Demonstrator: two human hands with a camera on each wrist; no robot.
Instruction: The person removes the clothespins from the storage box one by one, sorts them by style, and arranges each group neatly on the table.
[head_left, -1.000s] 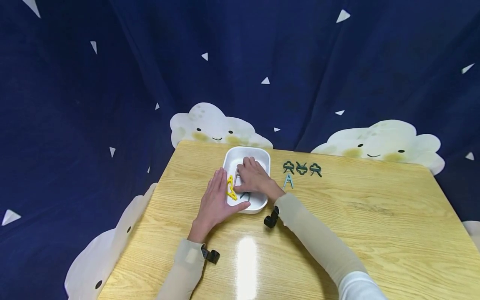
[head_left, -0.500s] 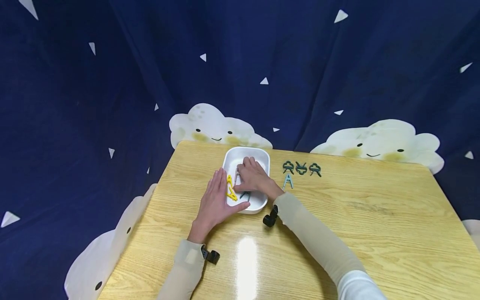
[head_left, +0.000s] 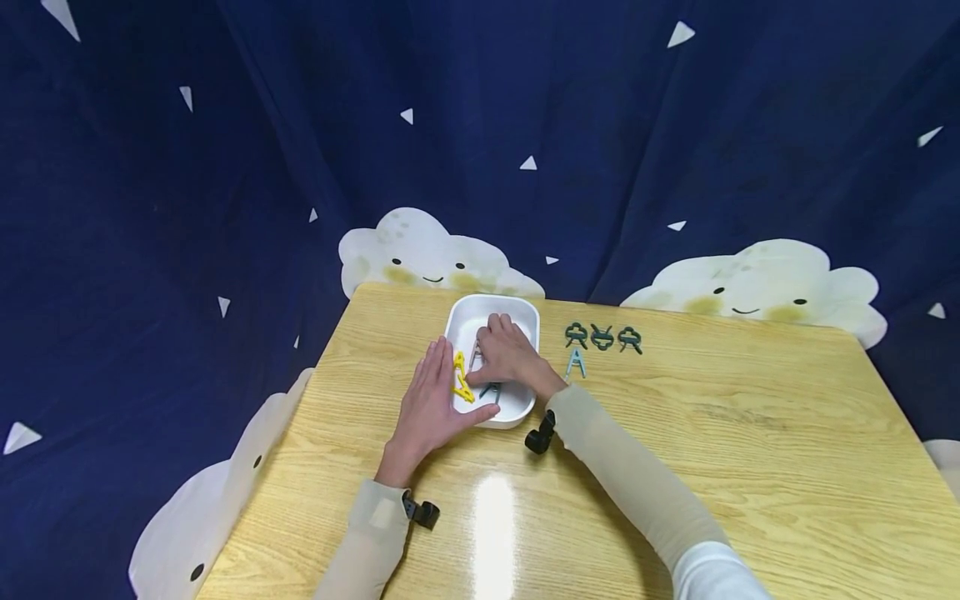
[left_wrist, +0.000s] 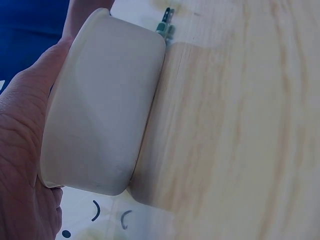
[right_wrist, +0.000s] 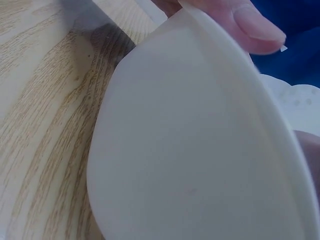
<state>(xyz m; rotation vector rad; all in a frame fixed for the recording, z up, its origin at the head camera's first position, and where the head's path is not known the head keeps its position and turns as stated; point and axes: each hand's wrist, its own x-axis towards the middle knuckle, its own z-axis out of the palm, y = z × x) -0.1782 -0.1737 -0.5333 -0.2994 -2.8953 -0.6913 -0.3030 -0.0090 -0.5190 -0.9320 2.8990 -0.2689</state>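
A white plastic tub [head_left: 531, 312] stands on the table with plastic clips inside. My left hand [head_left: 427, 408] lies along its left side with straight fingers, the thumb [right_wrist: 257, 30] over the near rim. My right hand [head_left: 506, 354] reaches into the tub, fingers bent downward. Between its thumb and index finger shows a grey clip [head_left: 476, 354]; whether it is pinched cannot be told. Two yellow clips [head_left: 460, 364] lie beside the tub's left wall. A dark clip [head_left: 491, 390] shows below the right hand, partly covered by it. The left wrist view shows the tub's outer wall [left_wrist: 110, 100].
To the right of the tub, three dark green cloud-shaped clips [head_left: 602, 337] form a row on the wooden table [head_left: 720, 442]. A light blue clip [head_left: 575, 363] lies below the leftmost one. Behind the table's far edge hangs a dark blue curtain [head_left: 480, 100].
Both hands stay almost still. The grey clip has shifted very slightly under the right hand, and a little more of the dark clip shows than a second ago.
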